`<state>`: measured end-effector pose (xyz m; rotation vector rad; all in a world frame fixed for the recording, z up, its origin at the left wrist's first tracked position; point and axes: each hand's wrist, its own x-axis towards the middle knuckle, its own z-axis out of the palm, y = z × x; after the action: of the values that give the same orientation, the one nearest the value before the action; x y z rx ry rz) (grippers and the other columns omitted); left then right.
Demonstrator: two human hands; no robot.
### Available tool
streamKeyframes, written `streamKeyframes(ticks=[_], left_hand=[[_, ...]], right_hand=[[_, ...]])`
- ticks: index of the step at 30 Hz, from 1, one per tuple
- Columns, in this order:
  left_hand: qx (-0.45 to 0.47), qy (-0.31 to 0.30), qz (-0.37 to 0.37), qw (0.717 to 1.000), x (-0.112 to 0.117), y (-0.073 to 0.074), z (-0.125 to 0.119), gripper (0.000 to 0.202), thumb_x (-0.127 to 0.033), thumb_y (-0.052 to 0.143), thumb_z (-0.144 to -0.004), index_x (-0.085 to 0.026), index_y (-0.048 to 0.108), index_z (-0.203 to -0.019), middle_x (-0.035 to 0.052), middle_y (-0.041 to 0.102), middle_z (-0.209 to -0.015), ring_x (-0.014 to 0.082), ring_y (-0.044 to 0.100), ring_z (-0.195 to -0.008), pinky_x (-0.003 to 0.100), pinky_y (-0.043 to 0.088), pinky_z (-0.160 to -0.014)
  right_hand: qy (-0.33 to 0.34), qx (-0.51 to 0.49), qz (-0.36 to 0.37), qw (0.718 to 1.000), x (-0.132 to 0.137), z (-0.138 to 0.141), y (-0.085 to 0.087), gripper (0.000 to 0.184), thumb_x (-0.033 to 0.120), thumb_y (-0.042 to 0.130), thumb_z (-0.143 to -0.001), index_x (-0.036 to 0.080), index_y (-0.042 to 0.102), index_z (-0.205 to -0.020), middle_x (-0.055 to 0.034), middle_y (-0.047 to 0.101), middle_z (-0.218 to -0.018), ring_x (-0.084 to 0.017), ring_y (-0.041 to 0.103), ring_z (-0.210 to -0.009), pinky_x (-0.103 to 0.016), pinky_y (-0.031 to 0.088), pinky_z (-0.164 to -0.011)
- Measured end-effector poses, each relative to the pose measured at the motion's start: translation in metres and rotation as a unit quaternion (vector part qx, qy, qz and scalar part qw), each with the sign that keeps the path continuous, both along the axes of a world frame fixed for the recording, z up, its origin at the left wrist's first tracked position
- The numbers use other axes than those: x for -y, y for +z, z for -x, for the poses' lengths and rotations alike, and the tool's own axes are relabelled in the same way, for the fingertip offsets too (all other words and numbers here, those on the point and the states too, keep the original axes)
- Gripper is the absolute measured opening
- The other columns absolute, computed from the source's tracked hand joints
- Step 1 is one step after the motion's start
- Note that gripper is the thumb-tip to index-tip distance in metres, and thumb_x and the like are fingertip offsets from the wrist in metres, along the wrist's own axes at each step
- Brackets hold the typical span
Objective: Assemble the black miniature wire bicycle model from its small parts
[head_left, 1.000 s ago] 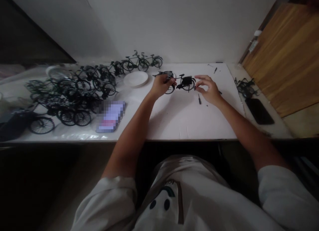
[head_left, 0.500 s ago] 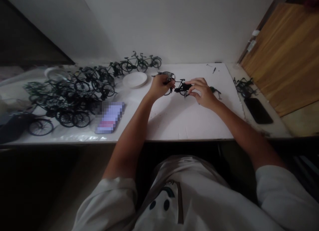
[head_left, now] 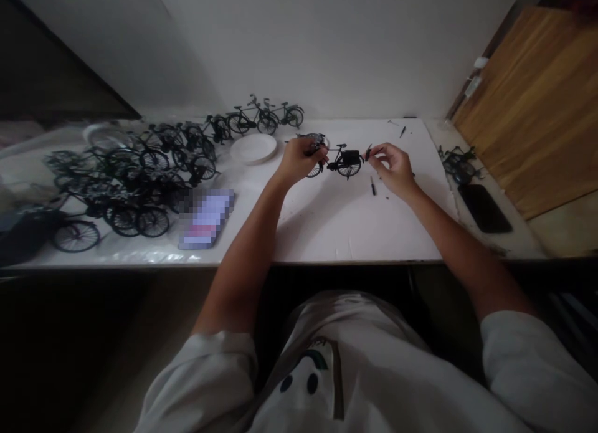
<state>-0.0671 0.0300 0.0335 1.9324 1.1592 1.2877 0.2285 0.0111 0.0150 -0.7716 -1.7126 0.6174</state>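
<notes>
My left hand [head_left: 301, 161] is closed around the front end of a small black model bicycle [head_left: 332, 166], whose front wheel is partly covered by my fingers. The bicycle stands upright, side-on, with a black box [head_left: 351, 157] over its rear wheel. Just behind that wheel, the thumb and fingertips of my right hand [head_left: 391, 165] pinch a small dark part [head_left: 368, 153], too small to name. Below it on the white board lies a tiny screwdriver [head_left: 372, 185]. Another dark model bicycle [head_left: 311, 137] lies behind my left hand, mostly hidden.
A crowd of model bicycles [head_left: 154, 159] fills the table's left side. Nearby are a white round dish [head_left: 253, 149] and a lit phone [head_left: 207, 219]. At right lie a dark phone [head_left: 484, 207] and bicycle parts [head_left: 460, 163]. A small dark tool [head_left: 402, 131] lies at the back.
My right hand has moved off the rear box to the right and now shows a small dark part in its fingertips. The screwdriver has come into view. My left hand stays on the bicycle.
</notes>
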Motion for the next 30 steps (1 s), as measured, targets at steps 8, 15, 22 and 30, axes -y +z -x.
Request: streamKeyframes(ticks=[8,15,22,30], left_hand=[[0.045,-0.028,0.016,0.998,-0.002,-0.001,0.002,0.029,-0.044,0.084,-0.089,-0.018,0.073,-0.091,0.0093,0.08,-0.082,0.0209,0.078,-0.078,0.032,0.064,-0.075],[0.066,-0.039,0.021,0.997,-0.002,-0.002,0.001,0.034,-0.049,0.086,-0.088,-0.018,0.074,-0.091,0.0098,0.08,-0.081,0.0215,0.079,-0.078,0.034,0.066,-0.077],[0.079,-0.034,0.032,0.996,-0.006,-0.007,0.002,0.038,-0.052,0.088,-0.088,-0.018,0.073,-0.092,0.0099,0.081,-0.082,0.0225,0.08,-0.078,0.034,0.067,-0.076],[0.078,-0.034,0.046,0.995,-0.007,-0.009,0.001,0.039,-0.053,0.09,-0.085,-0.018,0.074,-0.092,0.0089,0.08,-0.079,0.023,0.081,-0.077,0.036,0.068,-0.078]], right_hand=[[-0.021,-0.163,0.292,0.942,-0.008,0.002,-0.007,0.033,0.051,0.084,-0.09,0.03,0.075,-0.113,0.0011,0.076,-0.089,-0.016,0.073,-0.083,-0.03,0.059,-0.074],[0.021,-0.164,0.337,0.927,0.007,0.009,-0.002,0.029,0.041,0.098,-0.081,0.024,0.083,-0.099,-0.0065,0.085,-0.104,-0.021,0.079,-0.097,-0.039,0.065,-0.096],[0.064,-0.183,0.365,0.911,0.01,0.01,0.001,0.023,0.034,0.098,-0.08,0.022,0.084,-0.092,-0.0084,0.087,-0.102,-0.023,0.081,-0.097,-0.046,0.063,-0.107],[0.067,-0.159,0.353,0.92,0.017,0.014,0.002,0.033,0.036,0.105,-0.074,0.023,0.084,-0.097,-0.007,0.086,-0.108,-0.022,0.081,-0.106,-0.044,0.063,-0.112]])
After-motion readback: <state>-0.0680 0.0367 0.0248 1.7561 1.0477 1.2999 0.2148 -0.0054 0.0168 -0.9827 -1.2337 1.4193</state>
